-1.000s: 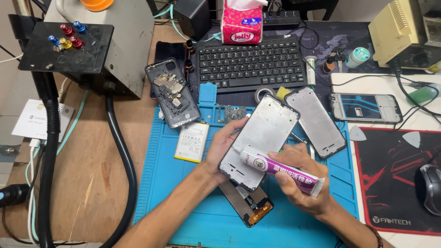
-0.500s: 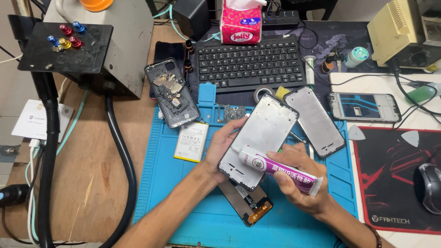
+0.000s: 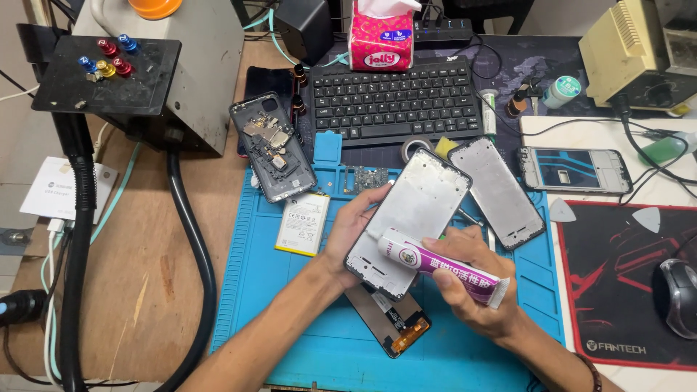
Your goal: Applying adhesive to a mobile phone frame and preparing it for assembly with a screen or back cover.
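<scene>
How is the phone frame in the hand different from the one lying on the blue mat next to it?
The held frame is gripped by the left hand and tilted up off the blue mat; the spare frame lies flat, untouched. The right hand presses a purple-and-white tube against the held frame; nothing touches the spare frame. Both are silvery, rectangular, dark-edged.

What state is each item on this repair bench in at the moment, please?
left hand: holding the phone frame
phone frame: bare, tilted, held above the blue mat
right hand: gripping the glue tube
glue tube: nozzle at the frame's edge
opened phone: back off, internals exposed
battery: lying loose
</scene>
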